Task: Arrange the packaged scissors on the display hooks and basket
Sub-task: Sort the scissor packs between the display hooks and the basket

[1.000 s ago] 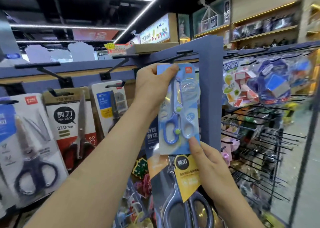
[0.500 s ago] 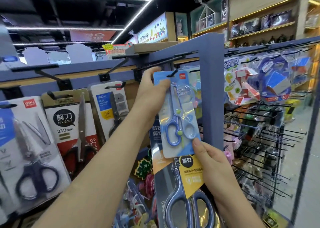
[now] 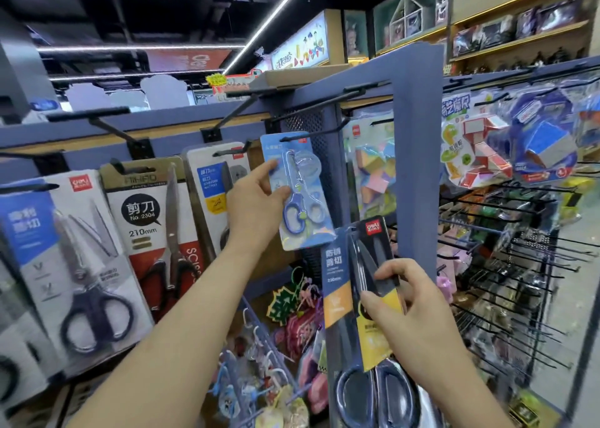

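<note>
Up high, a small pack (image 3: 297, 197) of blue scissors is being held up by a black hook (image 3: 324, 130), just beside a blue post (image 3: 418, 155). Its left side is being touched by the left hand (image 3: 256, 203), with the pointer finger and thumb lying loose and not closed round it. Lower down, a big pack (image 3: 337, 265) of dark scissors is being gripped round its middle by the right hand (image 3: 418, 304). More packs (image 3: 156, 233) are being held on hooks to the left.
</note>
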Demonstrator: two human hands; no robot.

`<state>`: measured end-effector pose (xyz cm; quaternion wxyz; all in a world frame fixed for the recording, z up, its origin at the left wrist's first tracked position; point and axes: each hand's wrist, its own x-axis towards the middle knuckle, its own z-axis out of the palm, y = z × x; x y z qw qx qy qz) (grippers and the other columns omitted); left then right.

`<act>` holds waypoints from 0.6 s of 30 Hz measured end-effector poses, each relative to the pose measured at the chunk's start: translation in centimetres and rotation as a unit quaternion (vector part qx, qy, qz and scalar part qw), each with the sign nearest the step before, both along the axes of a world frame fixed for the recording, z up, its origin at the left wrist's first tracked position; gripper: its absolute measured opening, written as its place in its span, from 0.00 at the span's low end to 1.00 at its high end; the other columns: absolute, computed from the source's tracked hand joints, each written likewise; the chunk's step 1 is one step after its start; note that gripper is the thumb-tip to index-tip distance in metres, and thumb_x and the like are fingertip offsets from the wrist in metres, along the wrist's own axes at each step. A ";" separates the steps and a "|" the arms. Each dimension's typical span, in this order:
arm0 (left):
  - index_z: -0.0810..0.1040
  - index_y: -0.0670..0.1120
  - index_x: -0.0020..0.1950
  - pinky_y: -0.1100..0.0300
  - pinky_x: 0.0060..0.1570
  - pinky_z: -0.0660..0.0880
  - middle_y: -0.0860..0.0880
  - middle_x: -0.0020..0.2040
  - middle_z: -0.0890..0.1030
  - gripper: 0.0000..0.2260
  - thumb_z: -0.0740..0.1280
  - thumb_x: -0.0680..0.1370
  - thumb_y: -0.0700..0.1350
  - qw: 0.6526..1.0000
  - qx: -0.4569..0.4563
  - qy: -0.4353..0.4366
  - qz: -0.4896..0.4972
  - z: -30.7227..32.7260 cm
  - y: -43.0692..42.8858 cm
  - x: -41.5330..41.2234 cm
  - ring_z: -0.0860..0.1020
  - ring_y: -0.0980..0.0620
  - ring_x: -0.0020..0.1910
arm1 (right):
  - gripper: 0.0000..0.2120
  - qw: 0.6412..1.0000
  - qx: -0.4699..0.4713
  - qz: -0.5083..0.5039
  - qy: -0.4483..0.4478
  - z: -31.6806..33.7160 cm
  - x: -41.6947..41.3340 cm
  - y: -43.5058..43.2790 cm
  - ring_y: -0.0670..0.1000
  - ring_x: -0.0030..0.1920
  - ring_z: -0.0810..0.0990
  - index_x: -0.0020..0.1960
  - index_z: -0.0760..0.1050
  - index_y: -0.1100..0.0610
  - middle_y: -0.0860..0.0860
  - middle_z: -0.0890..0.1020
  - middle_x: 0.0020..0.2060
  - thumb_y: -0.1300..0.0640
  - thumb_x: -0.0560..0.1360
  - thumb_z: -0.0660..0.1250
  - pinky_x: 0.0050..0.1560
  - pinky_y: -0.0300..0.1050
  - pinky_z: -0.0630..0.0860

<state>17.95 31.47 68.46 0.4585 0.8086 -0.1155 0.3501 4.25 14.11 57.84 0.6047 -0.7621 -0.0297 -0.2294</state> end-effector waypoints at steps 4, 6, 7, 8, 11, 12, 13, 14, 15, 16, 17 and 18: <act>0.70 0.50 0.74 0.56 0.59 0.73 0.46 0.63 0.80 0.24 0.69 0.78 0.42 0.995 0.079 0.029 0.058 0.5 0.4 2.2 0.78 0.47 0.58 | 0.14 1.000 0.002 -0.008 -0.018 -0.1 -0.2 -0.2 0.49 0.25 0.64 0.50 0.68 0.42 0.48 0.70 0.27 0.55 0.74 0.71 0.28 0.39 0.63; 0.67 0.51 0.76 0.57 0.58 0.72 0.45 0.67 0.78 0.26 0.67 0.79 0.39 0.987 0.126 0.039 0.089 0.7 0.4 2.8 0.77 0.45 0.62 | 0.18 0.999 0.023 0.004 -0.027 -0.1 -0.1 -0.2 0.56 0.28 0.72 0.52 0.67 0.38 0.50 0.79 0.31 0.57 0.74 0.72 0.33 0.44 0.71; 0.66 0.51 0.76 0.57 0.57 0.71 0.45 0.68 0.77 0.27 0.66 0.79 0.38 0.984 0.145 0.041 0.097 0.6 0.4 2.9 0.76 0.44 0.62 | 0.21 0.999 0.039 0.017 -0.032 0.0 -0.2 0.0 0.58 0.32 0.78 0.54 0.67 0.36 0.53 0.83 0.35 0.58 0.74 0.72 0.37 0.47 0.75; 0.64 0.51 0.77 0.57 0.55 0.71 0.44 0.68 0.76 0.28 0.64 0.78 0.36 0.980 0.164 0.043 0.100 0.5 0.4 2.9 0.76 0.43 0.62 | 0.25 0.997 0.060 0.035 -0.033 0.0 -0.2 0.1 0.56 0.36 0.82 0.57 0.66 0.34 0.52 0.85 0.38 0.60 0.75 0.72 0.41 0.48 0.79; 0.57 0.52 0.80 0.52 0.49 0.73 0.40 0.61 0.79 0.33 0.62 0.77 0.34 0.963 0.235 0.053 0.120 0.2 0.2 2.2 0.77 0.39 0.56 | 0.32 0.992 0.100 0.075 -0.030 0.1 0.0 0.5 0.52 0.48 0.85 0.66 0.63 0.31 0.49 0.86 0.48 0.61 0.75 0.71 0.54 0.51 0.81; 0.56 0.53 0.80 0.51 0.47 0.72 0.39 0.59 0.79 0.33 0.61 0.77 0.34 0.955 0.259 0.053 0.134 0.1 0.3 1.7 0.77 0.38 0.54 | 0.33 0.991 0.101 0.077 -0.030 0.0 0.2 0.5 0.51 0.51 0.84 0.67 0.63 0.31 0.48 0.86 0.50 0.60 0.75 0.72 0.56 0.50 0.80; 0.57 0.53 0.80 0.52 0.46 0.71 0.39 0.57 0.80 0.32 0.61 0.78 0.35 0.948 0.280 0.043 0.149 0.1 0.3 1.0 0.77 0.37 0.54 | 0.33 0.992 0.099 0.078 -0.031 -0.1 0.4 0.6 0.49 0.52 0.84 0.68 0.63 0.31 0.47 0.86 0.50 0.60 0.74 0.72 0.55 0.47 0.80; 0.60 0.53 0.79 0.52 0.46 0.71 0.39 0.57 0.80 0.29 0.60 0.79 0.37 0.945 0.286 0.027 0.158 0.0 0.5 0.3 0.77 0.37 0.54 | 0.32 0.991 0.098 0.080 -0.032 0.0 0.4 0.7 0.46 0.51 0.84 0.68 0.65 0.34 0.44 0.86 0.49 0.60 0.74 0.73 0.53 0.42 0.79; 0.65 0.52 0.76 0.52 0.49 0.73 0.41 0.57 0.81 0.24 0.59 0.81 0.40 0.953 0.263 0.010 0.149 0.1 0.6 -0.5 0.78 0.38 0.55 | 0.30 0.991 0.103 0.085 -0.033 0.1 0.5 0.7 0.43 0.50 0.84 0.69 0.67 0.38 0.42 0.86 0.48 0.60 0.74 0.73 0.50 0.37 0.78; 0.72 0.52 0.71 0.51 0.52 0.75 0.43 0.57 0.82 0.18 0.58 0.82 0.43 0.973 0.203 0.007 0.112 0.1 0.6 -1.6 0.79 0.41 0.55 | 0.28 0.989 0.111 0.094 -0.032 0.1 0.5 0.7 0.42 0.49 0.84 0.69 0.69 0.43 0.41 0.87 0.47 0.61 0.74 0.73 0.48 0.34 0.77; 0.78 0.52 0.64 0.51 0.51 0.77 0.46 0.55 0.83 0.13 0.58 0.83 0.46 0.993 0.111 0.019 0.046 0.2 0.6 -2.7 0.80 0.45 0.53 | 0.27 0.987 0.118 0.105 -0.029 0.3 0.5 0.7 0.43 0.48 0.85 0.69 0.70 0.46 0.43 0.87 0.46 0.61 0.73 0.73 0.47 0.34 0.78; 0.81 0.52 0.57 0.55 0.44 0.79 0.48 0.51 0.84 0.12 0.58 0.83 0.48 0.997 0.001 0.057 -0.042 0.3 0.4 -4.0 0.81 0.49 0.47 | 0.28 0.985 0.128 0.116 -0.022 0.4 0.5 0.6 0.45 0.48 0.85 0.69 0.71 0.49 0.45 0.87 0.46 0.59 0.72 0.73 0.47 0.36 0.79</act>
